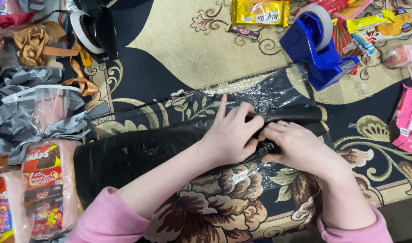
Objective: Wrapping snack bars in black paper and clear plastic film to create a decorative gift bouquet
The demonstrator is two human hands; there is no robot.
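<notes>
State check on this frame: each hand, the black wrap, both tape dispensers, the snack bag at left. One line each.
left hand: pressed on the black wrap, fingers spread
right hand: grip closed on the wrap's folded edge
black wrap: laid flat, partly folded
blue tape dispenser: upright, roll loaded
black tape dispenser: roll loaded, untouched
clear snack bag: filled, lying flat
yellow snack pack: sealed, lying flat

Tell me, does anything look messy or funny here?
Yes. Grey ribbon lies in a tangled heap at the left edge beside brown ribbon. Both hands, left and right, press a black wrapped roll, which looks crinkled.
</notes>
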